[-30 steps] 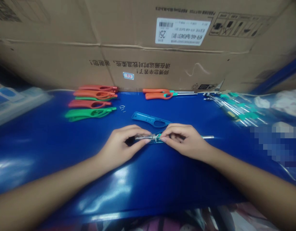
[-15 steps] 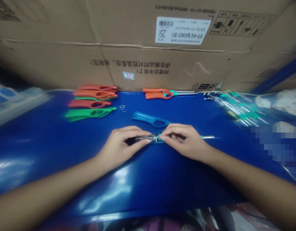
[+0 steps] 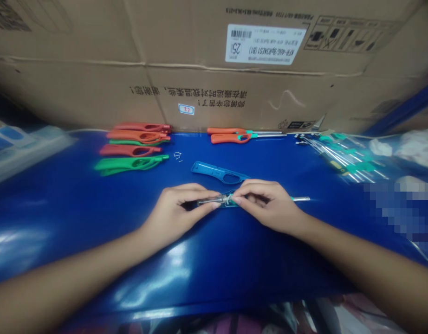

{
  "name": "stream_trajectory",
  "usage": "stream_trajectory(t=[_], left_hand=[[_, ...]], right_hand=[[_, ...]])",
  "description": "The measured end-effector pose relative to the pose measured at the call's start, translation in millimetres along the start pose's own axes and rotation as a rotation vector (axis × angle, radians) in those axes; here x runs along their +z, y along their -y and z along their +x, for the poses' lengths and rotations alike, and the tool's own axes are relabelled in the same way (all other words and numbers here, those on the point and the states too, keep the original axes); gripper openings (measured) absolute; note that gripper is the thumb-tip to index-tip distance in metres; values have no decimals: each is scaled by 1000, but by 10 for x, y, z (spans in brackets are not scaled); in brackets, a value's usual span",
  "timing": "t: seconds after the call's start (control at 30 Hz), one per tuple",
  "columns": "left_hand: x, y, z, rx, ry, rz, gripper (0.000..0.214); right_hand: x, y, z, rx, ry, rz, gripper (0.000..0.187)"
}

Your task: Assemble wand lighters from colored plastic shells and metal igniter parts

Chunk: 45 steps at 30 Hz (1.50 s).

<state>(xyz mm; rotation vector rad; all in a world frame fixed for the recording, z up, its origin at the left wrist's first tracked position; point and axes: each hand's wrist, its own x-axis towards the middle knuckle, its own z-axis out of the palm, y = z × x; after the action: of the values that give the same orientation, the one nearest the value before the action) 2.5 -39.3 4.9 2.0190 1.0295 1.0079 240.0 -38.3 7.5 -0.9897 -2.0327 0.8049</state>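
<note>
An opened utility lighter lies flat between my hands, its metal tube [image 3: 302,199] pointing right. My left hand [image 3: 179,204] pinches the smoky see-through fuel tank [image 3: 210,201] between thumb and fingers. At the tank's right end, my right hand [image 3: 269,204] is closed, thumb and forefinger meeting by a small whitish fitting and a teal part [image 3: 229,199] of the lighter. Its fingers cover much of the lighter's middle, so the exact piece gripped there is hidden. Just behind my hands rests a loose blue handle shell [image 3: 216,171], its hollow inside facing up.
Red, orange and green handle shells [image 3: 137,150] are stacked at back left, with small pale pins [image 3: 178,156] beside them. Two orange lighters [image 3: 230,138] lie against the cardboard [image 3: 200,83]. Bagged metal tubes with teal parts [image 3: 346,157] sit at right on the blue table [image 3: 147,283].
Almost nothing differs. Both hands keep their grip on the lighter, and the view has shifted very slightly.
</note>
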Motion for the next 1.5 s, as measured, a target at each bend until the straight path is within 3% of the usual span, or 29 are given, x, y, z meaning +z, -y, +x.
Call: stream_trajectory(t=[0.53, 0.87, 1.07, 1.5], left_hand=[[1, -18, 9, -45, -11, -9, 16], [1, -9, 6, -14, -13, 12, 17], [-4, -41, 21, -48, -31, -6, 14], [-5, -25, 22, -29, -24, -10, 15]], right_hand=[[24, 38, -4, 27, -34, -22, 14], [22, -3, 17, 121, -105, 38, 34], [4, -7, -2, 156, -56, 142, 15], [1, 10, -11, 77, -41, 48, 14]])
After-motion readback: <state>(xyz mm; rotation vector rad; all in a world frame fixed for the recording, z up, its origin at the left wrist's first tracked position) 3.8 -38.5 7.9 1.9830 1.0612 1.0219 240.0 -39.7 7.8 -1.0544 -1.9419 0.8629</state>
